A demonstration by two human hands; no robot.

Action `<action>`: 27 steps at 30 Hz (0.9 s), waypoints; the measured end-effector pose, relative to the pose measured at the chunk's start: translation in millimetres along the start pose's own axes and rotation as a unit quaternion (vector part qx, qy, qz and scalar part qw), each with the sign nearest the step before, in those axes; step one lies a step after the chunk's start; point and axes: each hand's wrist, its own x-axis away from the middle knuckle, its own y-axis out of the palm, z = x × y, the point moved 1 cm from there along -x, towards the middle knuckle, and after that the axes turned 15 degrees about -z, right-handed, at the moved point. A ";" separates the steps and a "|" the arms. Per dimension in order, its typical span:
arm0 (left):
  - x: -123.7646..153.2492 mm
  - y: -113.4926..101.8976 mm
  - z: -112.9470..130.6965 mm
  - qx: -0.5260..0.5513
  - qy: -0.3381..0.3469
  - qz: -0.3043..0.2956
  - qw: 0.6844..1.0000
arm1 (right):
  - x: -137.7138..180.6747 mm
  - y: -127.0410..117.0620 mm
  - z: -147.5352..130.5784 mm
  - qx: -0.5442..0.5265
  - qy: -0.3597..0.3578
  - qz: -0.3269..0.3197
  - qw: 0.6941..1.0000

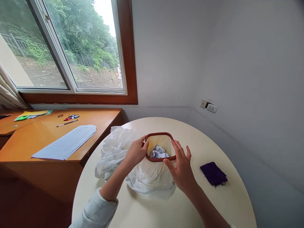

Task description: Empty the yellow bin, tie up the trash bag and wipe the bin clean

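A small trash bin with a reddish-brown rim (158, 160) stands on the round table, in front of me. A white plastic bag (152, 182) lines it and hangs down outside, hiding its walls. Crumpled paper (158, 152) lies inside. My left hand (137, 152) is closed on the left side of the rim, thumb toward the opening. At the right side, my right hand (180, 166) has its fingers spread, with thumb and fingertips against the rim. Left of the bin, a loose, puffed-up white plastic bag (110, 150) rests on the table.
A folded dark purple cloth (213, 173) lies on the right of the cream table (225, 202). To the left, a wooden desk (104, 118) holds paper sheets (68, 142), a pen (67, 123) and keys (72, 117). Walls stand behind and right, with a socket (212, 108).
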 end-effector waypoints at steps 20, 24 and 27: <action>-6.5 -5.9 -5.2 -0.007 0.004 -0.052 0.999 | 0.7 -5.3 7.3 -0.045 -0.027 -0.005 0.999; -7.3 -9.4 -3.1 -0.029 -0.026 -0.095 0.995 | 3.0 -6.3 11.6 -0.075 -0.044 -0.023 0.996; -4.4 -9.5 -0.4 -0.081 -0.044 -0.068 0.993 | 6.2 -3.8 14.8 -0.088 -0.066 -0.012 0.994</action>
